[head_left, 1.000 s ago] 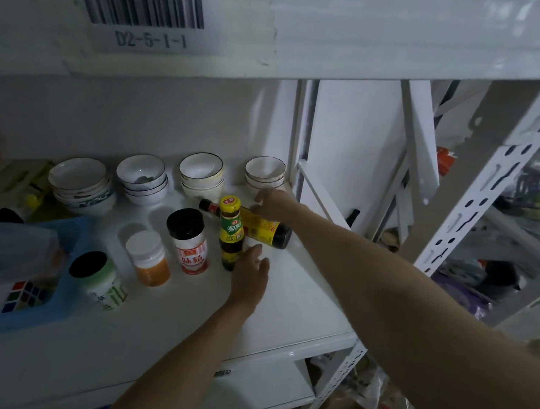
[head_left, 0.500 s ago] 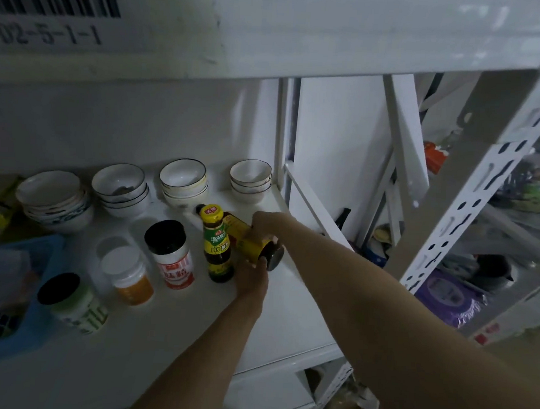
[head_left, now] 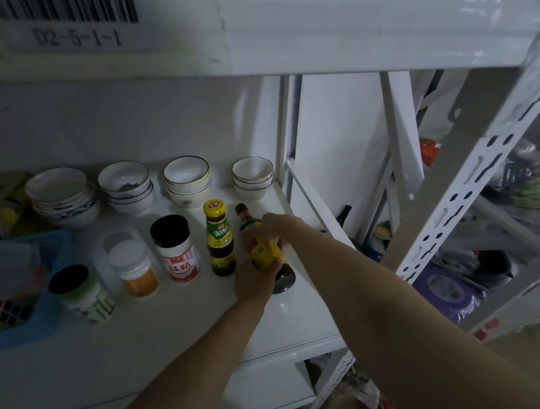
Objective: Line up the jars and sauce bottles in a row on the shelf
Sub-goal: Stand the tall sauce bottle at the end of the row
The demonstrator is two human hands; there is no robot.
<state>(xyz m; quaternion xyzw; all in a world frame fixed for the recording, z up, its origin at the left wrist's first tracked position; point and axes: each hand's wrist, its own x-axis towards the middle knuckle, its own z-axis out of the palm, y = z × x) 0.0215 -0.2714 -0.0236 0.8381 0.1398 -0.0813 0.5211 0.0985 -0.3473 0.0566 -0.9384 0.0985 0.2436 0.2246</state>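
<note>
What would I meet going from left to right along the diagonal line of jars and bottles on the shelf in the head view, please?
Green-labelled jar with black lid → orange jar with white lid → white jar with black lid and red label → upright sauce bottle with yellow cap → tilted dark bottle with yellow label, held by the left hand and right hand.

- You face a white metal shelving unit (head_left: 166, 330) in dim light.
- A slotted upright (head_left: 471, 197) stands at your right.
- Above you, a barcode label (head_left: 62, 5) reads D2-5-1-1.
- A pale wall (head_left: 125, 122) backs it.
</note>
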